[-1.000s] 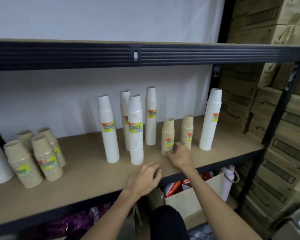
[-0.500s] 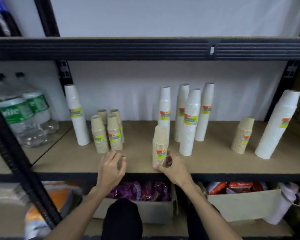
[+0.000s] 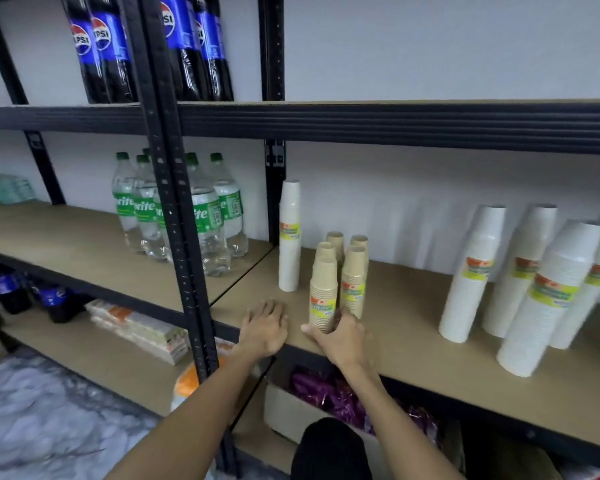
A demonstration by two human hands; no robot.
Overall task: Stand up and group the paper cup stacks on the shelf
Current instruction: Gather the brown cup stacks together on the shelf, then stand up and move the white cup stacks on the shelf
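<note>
**Status.** The right hand (image 3: 340,341) grips the base of a brown paper cup stack (image 3: 323,296). The thumb lies on the stack's left side and the fingers (image 3: 338,315) curl round its right side. The stack is upright at the front of the shelf (image 3: 413,323), just beside four other brown stacks (image 3: 354,282). Whether its base rests on the board or is held just off it cannot be told. The left hand (image 3: 264,327) lies palm down on the shelf edge with its fingers spread and holds nothing.

**Done.** Every stack in view stands upright. The brown stacks form one cluster. Four tall white stacks (image 3: 471,271) form a second cluster, well apart to the right.

**Left to do (a judgement).** Release the gripped stack once it is seated against its group. One tall white stack (image 3: 289,237) stands alone by the shelf post, touching no other white stack, and probably belongs with the white cluster.

**Not readable.**
- The frame cuts off the shelf's right end and part of the rightmost white stack, so any stacks beyond cannot be counted.
- The two rear brown stacks show only their tops.
- The label print is blurred.

Sprite bottles (image 3: 201,216) occupy the next bay.
</note>
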